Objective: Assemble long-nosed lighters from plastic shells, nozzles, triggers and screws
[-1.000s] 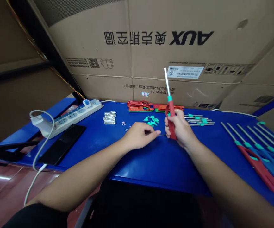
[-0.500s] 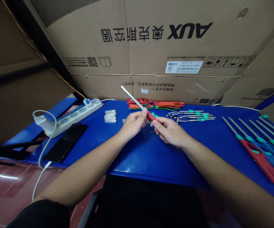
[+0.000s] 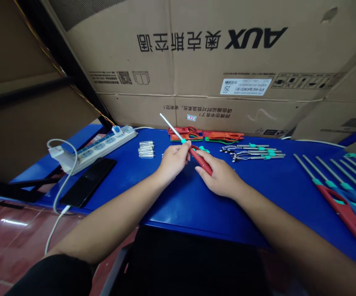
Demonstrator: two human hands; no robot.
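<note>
A long-nose lighter [image 3: 201, 162] with a red handle, a teal collar and a thin metal tube is held over the table, its tube slanting up and to the left. Near the collar, the fingers of my left hand [image 3: 174, 161] are closed on it. My right hand [image 3: 222, 176] grips the lower part of the red handle, thumb along its side. Teal parts [image 3: 203, 149] lie just behind the hands, partly hidden. Beyond them are stacks of red, orange and green handle shells [image 3: 223, 136]. To their right lie several metal tubes [image 3: 267, 153] with teal collars and wires.
Several lighters with blue or red handles [image 3: 347, 216] lie at the right of the blue table [image 3: 178, 207]. Small metal cylinders [image 3: 146, 149] sit left of my hands. A power strip [image 3: 99, 149], a phone [image 3: 88, 182] and a white cable occupy the left. A cardboard sheet [image 3: 196, 65] stands behind.
My right hand has shifted down the handle, showing more of the red body and its trigger opening. The left hand still holds near the collar. The view has shifted slightly.
</note>
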